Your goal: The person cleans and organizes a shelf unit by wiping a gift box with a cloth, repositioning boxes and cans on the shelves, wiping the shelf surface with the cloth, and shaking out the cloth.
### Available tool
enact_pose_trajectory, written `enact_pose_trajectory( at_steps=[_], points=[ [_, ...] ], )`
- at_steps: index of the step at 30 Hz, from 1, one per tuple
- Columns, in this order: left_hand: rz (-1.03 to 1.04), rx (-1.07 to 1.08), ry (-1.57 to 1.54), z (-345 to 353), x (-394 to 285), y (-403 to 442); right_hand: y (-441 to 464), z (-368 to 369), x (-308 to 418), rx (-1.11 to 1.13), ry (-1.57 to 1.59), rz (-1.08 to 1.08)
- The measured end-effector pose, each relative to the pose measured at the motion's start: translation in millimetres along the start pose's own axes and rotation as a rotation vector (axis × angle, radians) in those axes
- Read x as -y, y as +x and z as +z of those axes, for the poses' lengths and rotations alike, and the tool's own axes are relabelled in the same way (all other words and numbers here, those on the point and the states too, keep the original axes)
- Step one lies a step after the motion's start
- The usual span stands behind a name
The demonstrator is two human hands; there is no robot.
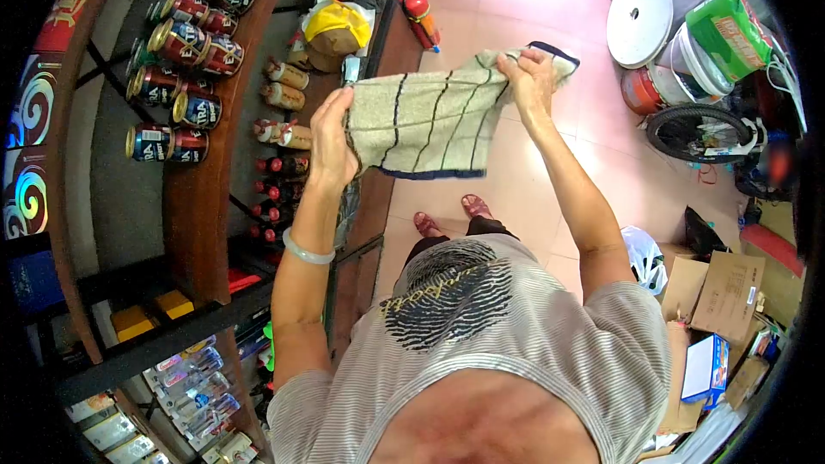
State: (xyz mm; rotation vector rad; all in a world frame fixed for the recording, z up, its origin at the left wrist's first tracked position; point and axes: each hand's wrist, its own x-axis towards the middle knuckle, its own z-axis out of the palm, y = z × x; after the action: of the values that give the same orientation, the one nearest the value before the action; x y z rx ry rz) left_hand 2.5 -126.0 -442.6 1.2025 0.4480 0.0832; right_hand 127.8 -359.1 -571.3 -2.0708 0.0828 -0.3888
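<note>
A beige checked towel [421, 116] with dark lines and a navy edge is stretched between my two hands, in the air above the floor. My left hand [332, 139] is closed on the towel's left side, beside the shelf. At the upper right, my right hand [528, 82] pinches the other end, where the dark edge folds over past the fingers. The towel sags a little along its lower edge. A pale bangle [308, 249] circles my left wrist.
Left, a wooden shelf [193, 232] bears several cans [191, 43] and bottles [279, 189]. A fire extinguisher [418, 10] stands beyond. Along the right are a bicycle wheel [700, 139], buckets [687, 64], a white round lid [638, 30] and cardboard boxes [726, 296].
</note>
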Motion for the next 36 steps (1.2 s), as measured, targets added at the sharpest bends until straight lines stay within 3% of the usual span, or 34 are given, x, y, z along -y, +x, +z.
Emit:
enact_pose_trajectory(
  at_steps=[1,4,11,14,18,20,23,26,29,32,35,36],
  points=[
    [-0.027,-0.007,0.003,7.4,-2.8,-0.5,6.9,-4.7,2.2,0.004,0.184,0.029],
    [-0.123,0.021,-0.12,12.1,0.0,4.5,25.1,-24.7,15.9,0.293,0.662,0.384],
    [-0.113,0.149,-0.4,13.5,-5.0,2.7,33.7,-29.8,13.4,0.401,0.56,0.372],
    [-0.03,0.277,-0.253,15.5,-15.2,-7.9,34.5,-23.5,9.3,0.485,0.626,0.402],
    [0.025,0.29,0.03,14.3,-16.8,-12.4,35.5,-22.0,0.4,0.612,0.363,0.28],
    [-0.003,0.275,-0.028,17.0,-20.7,-11.4,37.6,-16.1,-3.8,0.64,0.158,0.219],
    [0.004,0.281,-0.119,24.6,-25.0,-9.1,27.6,-17.9,2.4,0.583,0.222,0.137],
    [0.006,0.298,-0.202,32.7,-31.1,-7.7,26.9,-6.5,-18.7,0.776,0.254,0.044],
    [0.028,0.322,-0.204,38.4,-39.5,-8.2,35.3,-14.1,-23.5,1.117,0.199,0.027],
    [0.054,0.329,-0.173,36.2,-41.8,-8.8,33.3,-29.1,-10.5,1.178,0.286,0.245],
    [0.08,0.359,-0.164,39.4,-55.0,-20.5,31.7,-52.4,14.0,1.222,0.416,0.219],
    [0.081,0.397,-0.17,39.5,-64.0,-21.0,37.0,-56.3,15.6,1.213,0.618,0.231]
  ],
)
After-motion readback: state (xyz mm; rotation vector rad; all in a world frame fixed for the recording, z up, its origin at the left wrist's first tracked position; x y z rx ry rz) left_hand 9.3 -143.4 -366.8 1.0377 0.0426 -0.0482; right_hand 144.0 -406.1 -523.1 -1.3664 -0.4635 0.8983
